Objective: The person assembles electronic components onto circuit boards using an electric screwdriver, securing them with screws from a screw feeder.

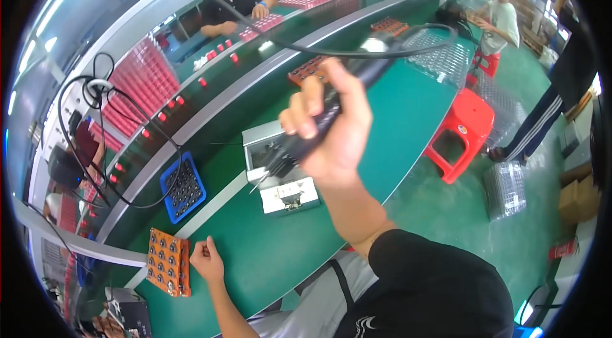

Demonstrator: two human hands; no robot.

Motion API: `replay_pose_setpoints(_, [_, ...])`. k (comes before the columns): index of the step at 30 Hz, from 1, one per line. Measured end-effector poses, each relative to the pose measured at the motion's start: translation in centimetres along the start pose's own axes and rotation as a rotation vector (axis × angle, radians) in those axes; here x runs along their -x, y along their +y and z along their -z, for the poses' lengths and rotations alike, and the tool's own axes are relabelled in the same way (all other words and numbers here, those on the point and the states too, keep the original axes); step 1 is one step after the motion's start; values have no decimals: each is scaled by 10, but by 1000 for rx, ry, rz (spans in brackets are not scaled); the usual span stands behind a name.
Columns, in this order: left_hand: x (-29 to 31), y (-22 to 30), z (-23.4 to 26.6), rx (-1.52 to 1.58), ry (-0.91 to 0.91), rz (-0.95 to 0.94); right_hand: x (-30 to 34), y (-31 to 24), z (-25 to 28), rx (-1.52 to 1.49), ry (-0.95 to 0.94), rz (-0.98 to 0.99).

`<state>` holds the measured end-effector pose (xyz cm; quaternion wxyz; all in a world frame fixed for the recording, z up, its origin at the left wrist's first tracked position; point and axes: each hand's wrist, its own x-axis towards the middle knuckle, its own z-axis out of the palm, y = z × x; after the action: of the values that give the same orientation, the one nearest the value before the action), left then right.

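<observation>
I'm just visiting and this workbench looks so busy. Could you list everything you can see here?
Corded tool: one, black, raised in the right hand.
Fixture: one, white-grey, mid-bench.
Orange tray: one, beside the left hand.
Blue tray: one, dark parts inside, left of fixture.
Bench: green, long.
Stool: one, red, on the floor.
Co-workers: several, far side and right.
Right hand: gripping the tool.
Left hand: fist on the bench.
</observation>
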<state>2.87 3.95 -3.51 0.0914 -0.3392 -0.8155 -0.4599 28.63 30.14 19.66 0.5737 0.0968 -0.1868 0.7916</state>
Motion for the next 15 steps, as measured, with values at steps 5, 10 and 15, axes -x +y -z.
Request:
replay_pose_setpoints(5, [-1,6,-5,-53,-4,-18,-3,8,0,57,0,-12])
replay_pose_setpoints(10, [1,8,-5,-78,20,-76,-3,10,2,107,11,-3])
replay_pose_setpoints(15, [2,8,-8,-93,19,-70,-1,10,1,87,-1,14])
